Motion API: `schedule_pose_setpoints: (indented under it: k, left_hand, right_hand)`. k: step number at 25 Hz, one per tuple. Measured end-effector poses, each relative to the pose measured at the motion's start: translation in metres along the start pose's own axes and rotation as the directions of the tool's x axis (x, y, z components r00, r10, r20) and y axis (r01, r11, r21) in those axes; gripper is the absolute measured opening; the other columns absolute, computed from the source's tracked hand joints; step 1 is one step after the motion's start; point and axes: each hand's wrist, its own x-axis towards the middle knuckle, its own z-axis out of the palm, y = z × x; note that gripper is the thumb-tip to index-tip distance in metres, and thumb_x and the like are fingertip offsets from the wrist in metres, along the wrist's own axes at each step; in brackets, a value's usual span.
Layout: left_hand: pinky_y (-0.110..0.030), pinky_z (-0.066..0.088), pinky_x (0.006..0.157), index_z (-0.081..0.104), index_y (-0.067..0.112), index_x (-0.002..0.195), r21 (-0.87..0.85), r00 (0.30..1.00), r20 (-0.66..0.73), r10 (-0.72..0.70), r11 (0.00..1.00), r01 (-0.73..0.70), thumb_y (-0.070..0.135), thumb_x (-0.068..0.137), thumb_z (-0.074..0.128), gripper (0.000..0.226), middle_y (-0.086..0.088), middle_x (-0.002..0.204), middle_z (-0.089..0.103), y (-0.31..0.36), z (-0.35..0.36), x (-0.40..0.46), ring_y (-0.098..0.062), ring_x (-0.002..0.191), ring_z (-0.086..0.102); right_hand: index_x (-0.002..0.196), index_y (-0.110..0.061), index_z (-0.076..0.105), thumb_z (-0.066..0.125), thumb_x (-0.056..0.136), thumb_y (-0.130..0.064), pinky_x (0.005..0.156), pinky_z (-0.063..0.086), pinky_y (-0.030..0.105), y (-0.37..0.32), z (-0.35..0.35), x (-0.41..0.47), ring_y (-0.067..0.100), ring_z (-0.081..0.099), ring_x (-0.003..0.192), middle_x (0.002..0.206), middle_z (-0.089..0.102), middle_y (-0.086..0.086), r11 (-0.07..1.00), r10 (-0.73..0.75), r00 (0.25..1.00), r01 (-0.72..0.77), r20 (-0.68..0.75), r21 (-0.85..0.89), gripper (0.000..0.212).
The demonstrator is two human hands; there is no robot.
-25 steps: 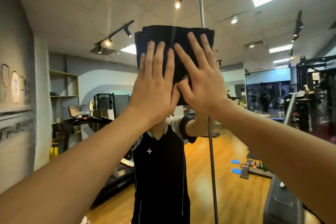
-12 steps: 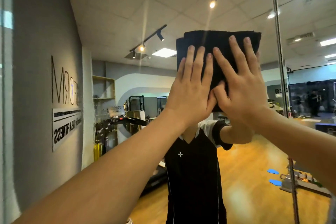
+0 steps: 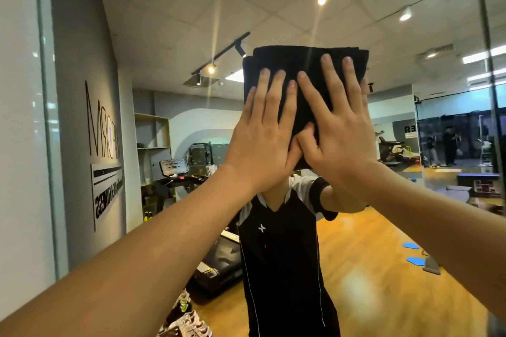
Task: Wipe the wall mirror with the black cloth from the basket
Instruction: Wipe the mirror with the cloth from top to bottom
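Folded black terry cloth (image 3: 304,82) is pressed flat on large wall mirror glass (image 3: 191,35), high up, by left hand (image 3: 262,139) and right hand (image 3: 339,137), fingers spread. Cloth has been carried leftward since a second ago; wiping judged underway.

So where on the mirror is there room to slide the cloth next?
The mirror is bare to the left of the black cloth, out to the left frame edge, and to the right as far as the vertical seam. The strip above the cloth is free too. The middle is crowded: left hand and right hand press flat there, thumbs touching.
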Motion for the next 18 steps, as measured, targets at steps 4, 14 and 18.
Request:
schedule_pose_setpoints:
  k: [4,14,18]
  left_hand:
    - [-0.055,0.019,0.126,0.015,-0.001,0.161,0.051,1.000,0.021,-0.007,0.999,0.006,0.048,0.107,0.032,0.075,-0.026,0.167,0.011,-0.034,-0.010,-0.027,-0.040,0.157,0.004]
    - [-0.057,0.024,0.124,0.010,0.000,0.161,0.109,0.997,0.069,-0.043,0.993,0.035,0.050,0.106,0.030,0.077,-0.026,0.168,0.007,-0.124,-0.031,-0.089,-0.039,0.158,0.000]
    - [-0.057,0.028,0.122,0.010,0.001,0.162,0.079,0.996,0.059,-0.064,0.995,0.059,0.049,0.107,0.033,0.077,-0.025,0.168,0.007,-0.176,-0.040,-0.122,-0.038,0.158,0.000]
  right_hand:
    - [0.163,-0.022,0.029,0.046,0.091,-0.038,0.127,0.007,0.062,-0.037,0.010,0.005,0.040,0.001,0.159,0.173,0.012,0.015,1.000,-0.026,0.999,0.027,0.037,-0.002,0.076]
    - [0.165,-0.023,0.023,0.045,0.090,-0.042,0.127,0.006,0.061,-0.135,0.047,0.015,0.039,-0.004,0.160,0.173,0.005,0.015,0.997,-0.067,0.991,0.071,0.118,-0.024,0.080]
    - [0.164,-0.023,0.024,0.044,0.090,-0.042,0.128,0.003,0.060,-0.194,0.070,0.023,0.038,-0.004,0.160,0.173,0.006,0.015,0.997,-0.080,0.990,0.081,0.116,-0.003,0.079]
